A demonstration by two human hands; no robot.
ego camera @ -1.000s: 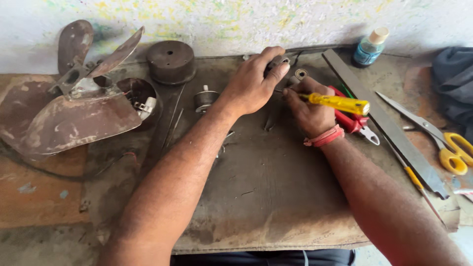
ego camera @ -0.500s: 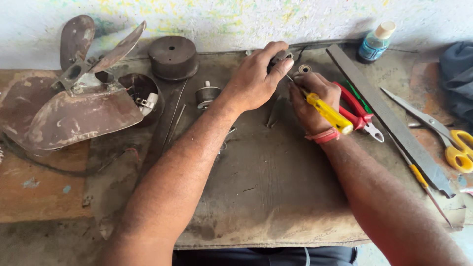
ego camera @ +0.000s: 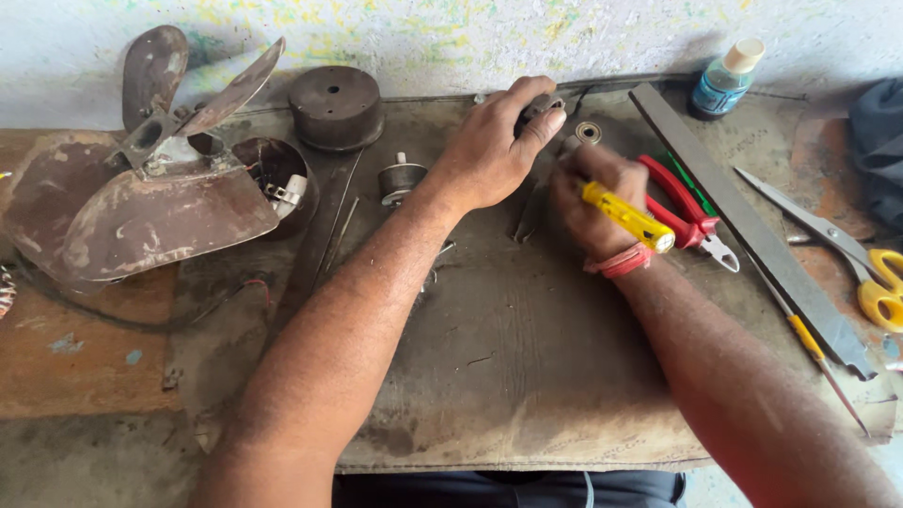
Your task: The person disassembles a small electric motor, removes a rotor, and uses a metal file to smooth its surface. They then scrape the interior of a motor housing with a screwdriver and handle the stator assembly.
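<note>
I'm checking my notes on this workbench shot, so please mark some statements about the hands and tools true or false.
1. The right hand holds a yellow-handled screwdriver. True.
2. The left hand rests flat on the fan blades. False: it grips a small dark part near the wall, well away from the blades.
3. The red pliers lie just right of the right hand. True.
4. The scissors have blue handles. False: the handle in view is yellow.
5. A small blue bottle stands at the back by the wall. True.
6. The long metal file is held in the left hand. False: it lies on the mat, untouched.
</note>
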